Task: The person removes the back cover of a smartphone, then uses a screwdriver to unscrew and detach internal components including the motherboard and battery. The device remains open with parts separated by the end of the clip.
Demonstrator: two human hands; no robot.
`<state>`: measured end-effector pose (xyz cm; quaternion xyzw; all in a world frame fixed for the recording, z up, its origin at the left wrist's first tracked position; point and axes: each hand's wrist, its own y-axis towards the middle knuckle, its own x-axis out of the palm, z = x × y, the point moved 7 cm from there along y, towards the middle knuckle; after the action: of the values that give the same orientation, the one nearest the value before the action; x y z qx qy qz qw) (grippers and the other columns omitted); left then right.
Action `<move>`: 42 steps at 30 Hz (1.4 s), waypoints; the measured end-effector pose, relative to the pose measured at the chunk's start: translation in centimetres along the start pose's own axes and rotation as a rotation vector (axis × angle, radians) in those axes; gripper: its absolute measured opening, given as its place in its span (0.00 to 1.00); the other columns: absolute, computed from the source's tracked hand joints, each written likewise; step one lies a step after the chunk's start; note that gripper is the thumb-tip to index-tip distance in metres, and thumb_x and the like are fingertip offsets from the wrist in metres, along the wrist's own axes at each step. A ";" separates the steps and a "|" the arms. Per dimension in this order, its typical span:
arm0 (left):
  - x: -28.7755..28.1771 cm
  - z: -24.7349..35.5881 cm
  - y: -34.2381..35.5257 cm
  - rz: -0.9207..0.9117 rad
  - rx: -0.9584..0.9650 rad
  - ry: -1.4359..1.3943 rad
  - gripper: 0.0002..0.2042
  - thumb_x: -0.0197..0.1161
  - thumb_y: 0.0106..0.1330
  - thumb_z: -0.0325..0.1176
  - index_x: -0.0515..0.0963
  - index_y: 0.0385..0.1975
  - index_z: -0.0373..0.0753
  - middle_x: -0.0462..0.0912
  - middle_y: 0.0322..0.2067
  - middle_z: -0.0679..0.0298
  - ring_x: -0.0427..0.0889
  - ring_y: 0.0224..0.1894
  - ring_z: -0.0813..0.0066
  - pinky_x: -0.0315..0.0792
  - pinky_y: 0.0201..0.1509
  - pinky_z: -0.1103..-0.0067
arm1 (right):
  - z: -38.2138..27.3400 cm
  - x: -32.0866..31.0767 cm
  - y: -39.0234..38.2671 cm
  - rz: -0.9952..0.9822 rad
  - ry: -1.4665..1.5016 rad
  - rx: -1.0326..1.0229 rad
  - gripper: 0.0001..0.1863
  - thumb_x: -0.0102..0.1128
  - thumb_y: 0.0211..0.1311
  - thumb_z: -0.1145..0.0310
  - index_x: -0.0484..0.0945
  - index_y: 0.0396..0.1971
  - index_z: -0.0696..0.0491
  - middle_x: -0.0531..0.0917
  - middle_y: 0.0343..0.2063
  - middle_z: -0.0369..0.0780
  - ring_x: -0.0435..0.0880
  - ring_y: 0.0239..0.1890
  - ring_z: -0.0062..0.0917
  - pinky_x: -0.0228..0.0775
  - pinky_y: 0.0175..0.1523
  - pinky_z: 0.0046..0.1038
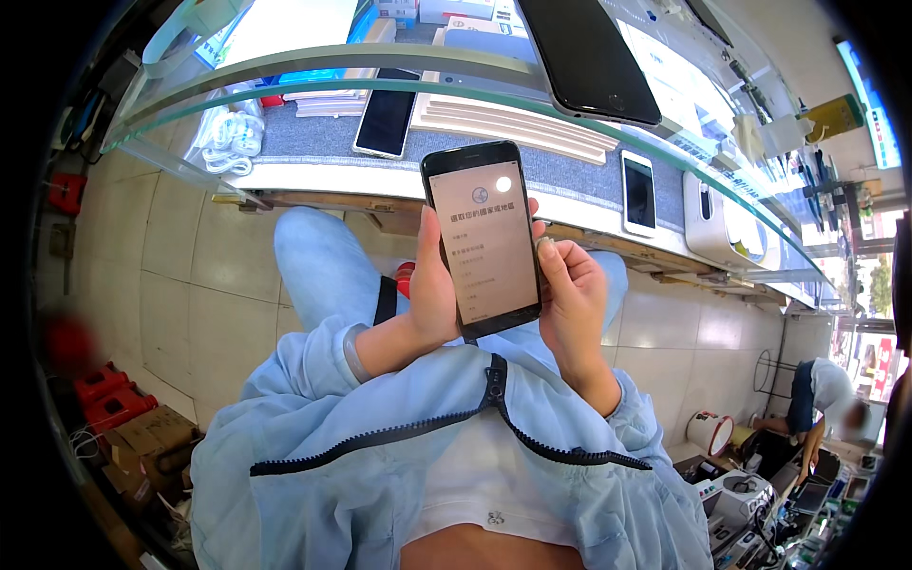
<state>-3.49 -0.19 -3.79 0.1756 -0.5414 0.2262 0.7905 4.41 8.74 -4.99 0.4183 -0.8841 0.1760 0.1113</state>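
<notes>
I hold a black phone (481,233) upright in the middle of the view, its lit screen showing a list and a round icon. My left hand (432,294) wraps round its left side, thumb along the edge. My right hand (575,299) grips the right edge, fingers curled, with the thumb tip against the side. Just beyond, a white phone with a dark screen (385,114) and another white phone (638,190) lie on the grey mat of the counter shelf. A larger black phone (589,57) rests on the glass above.
The glass counter (313,65) holds stacked flat boxes (518,128), coiled white cables (233,133) and a white appliance (712,218). Red cases (95,385) and cardboard boxes (152,437) stand at lower left. A person (817,399) bends over electronics at lower right.
</notes>
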 end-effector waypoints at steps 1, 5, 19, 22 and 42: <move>-0.1 0.0 0.1 0.000 -0.005 0.002 0.38 0.31 0.66 0.65 0.55 0.64 0.38 0.66 0.59 0.55 0.69 0.59 0.65 0.67 0.59 0.70 | 0.1 0.2 0.0 0.003 0.037 0.039 0.10 0.58 0.64 0.64 0.74 0.28 0.54 0.77 0.22 0.30 0.71 0.21 0.09 0.61 0.26 0.13; -0.3 0.0 0.3 -0.002 -0.035 -0.088 0.38 0.31 0.67 0.65 0.55 0.64 0.38 0.66 0.58 0.54 0.69 0.59 0.64 0.68 0.59 0.69 | 0.9 0.7 -0.2 -0.007 0.167 0.178 0.09 0.57 0.64 0.64 0.74 0.28 0.54 0.78 0.23 0.31 0.72 0.21 0.10 0.62 0.26 0.13; 0.2 -0.6 -0.3 -0.052 -0.025 -0.005 0.37 0.32 0.67 0.64 0.55 0.64 0.38 0.65 0.60 0.58 0.67 0.60 0.68 0.64 0.62 0.71 | -3.9 1.2 0.0 0.185 -0.530 -0.603 0.07 0.61 0.57 0.77 0.74 0.23 0.59 0.79 0.24 0.36 0.73 0.23 0.12 0.65 0.28 0.14; -0.1 -0.8 -0.4 0.006 -0.026 0.073 0.39 0.32 0.65 0.66 0.55 0.64 0.39 0.65 0.61 0.57 0.68 0.60 0.66 0.65 0.61 0.69 | -3.8 1.3 0.3 0.190 -0.503 -0.573 0.06 0.61 0.58 0.76 0.74 0.24 0.59 0.79 0.24 0.35 0.73 0.24 0.11 0.65 0.27 0.14; -0.5 0.1 0.4 -0.034 -0.124 -0.070 0.36 0.30 0.68 0.63 0.58 0.63 0.38 0.69 0.57 0.57 0.72 0.56 0.65 0.70 0.57 0.71 | -0.7 0.2 1.7 0.076 -0.067 -0.113 0.09 0.59 0.63 0.69 0.74 0.24 0.56 0.80 0.25 0.35 0.72 0.19 0.11 0.62 0.21 0.12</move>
<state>-3.95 0.04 -4.25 0.1434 -0.5786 0.1725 0.7841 2.98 9.87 -4.67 0.3832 -0.9111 0.1159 0.0982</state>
